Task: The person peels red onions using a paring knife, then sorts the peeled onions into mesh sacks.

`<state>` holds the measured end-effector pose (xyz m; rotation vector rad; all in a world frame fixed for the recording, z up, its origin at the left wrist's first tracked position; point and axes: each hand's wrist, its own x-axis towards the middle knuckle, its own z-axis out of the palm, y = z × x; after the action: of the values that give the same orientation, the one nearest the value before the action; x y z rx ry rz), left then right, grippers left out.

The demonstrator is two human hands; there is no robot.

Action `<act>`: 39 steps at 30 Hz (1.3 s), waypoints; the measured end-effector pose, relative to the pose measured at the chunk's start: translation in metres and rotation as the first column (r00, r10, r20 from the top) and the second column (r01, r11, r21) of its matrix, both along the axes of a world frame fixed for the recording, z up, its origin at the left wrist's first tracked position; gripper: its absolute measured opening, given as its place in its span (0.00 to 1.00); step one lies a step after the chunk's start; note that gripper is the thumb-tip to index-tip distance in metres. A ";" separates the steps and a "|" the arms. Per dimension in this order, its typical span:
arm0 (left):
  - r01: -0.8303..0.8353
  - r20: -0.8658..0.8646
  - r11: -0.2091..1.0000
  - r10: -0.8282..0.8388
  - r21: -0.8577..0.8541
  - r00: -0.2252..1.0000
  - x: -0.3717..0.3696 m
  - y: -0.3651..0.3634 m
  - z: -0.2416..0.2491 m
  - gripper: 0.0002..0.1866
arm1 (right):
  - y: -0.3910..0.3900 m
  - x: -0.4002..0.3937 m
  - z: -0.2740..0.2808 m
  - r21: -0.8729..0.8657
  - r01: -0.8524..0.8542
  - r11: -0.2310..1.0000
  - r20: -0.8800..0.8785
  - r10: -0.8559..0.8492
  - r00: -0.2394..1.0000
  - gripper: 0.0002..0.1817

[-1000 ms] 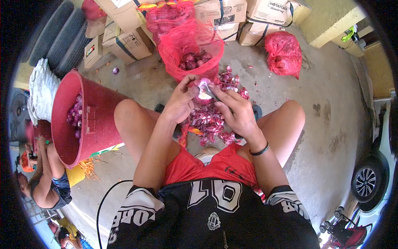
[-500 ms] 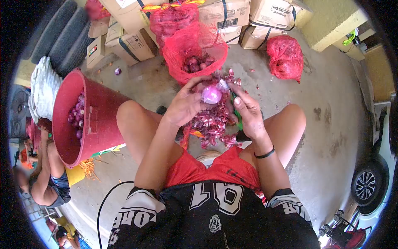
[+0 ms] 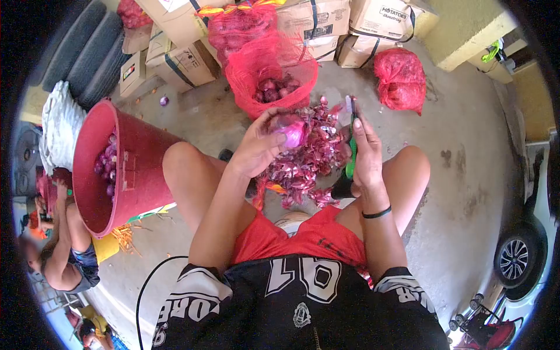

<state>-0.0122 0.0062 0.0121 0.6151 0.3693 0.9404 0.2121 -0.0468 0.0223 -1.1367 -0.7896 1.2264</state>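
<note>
Centre of the frame, left hand: my fingers clamped round a purple onion.
Right of centre, right hand: fingers closed on a green-handled knife, apart from it.
Between them, skins: loose heap.
Upper centre, mesh sack: dark onions.
Left, red tub: purple bulbs.

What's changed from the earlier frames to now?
Right hand moved off the onion, out to the right, with the green-handled knife; the handle, hidden at first, now shows. Nothing visibly let go. Left hand still holds the onion in about the same place. Red tub and open net bag stayed put.
</note>
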 end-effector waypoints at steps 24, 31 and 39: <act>-0.237 -0.265 0.960 0.270 0.149 0.926 0.015 -0.004 -0.006 0.24 | -0.007 -0.037 -0.018 0.185 -0.290 0.939 0.654 0.103 0.750 0.24; -0.131 -0.252 0.991 0.136 0.034 0.958 0.007 -0.001 -0.013 0.16 | -0.006 -0.036 -0.017 0.129 -0.307 0.943 0.695 0.135 0.706 0.25; -0.095 -0.395 0.994 0.067 -0.051 0.916 -0.015 0.003 -0.036 0.08 | 0.007 -0.032 -0.042 -0.035 -0.210 0.977 0.451 0.203 0.869 0.24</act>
<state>-0.0268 0.0092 -0.0235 0.7300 0.7896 0.8761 0.1797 -0.0396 -0.0198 -1.3757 -1.3006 1.1367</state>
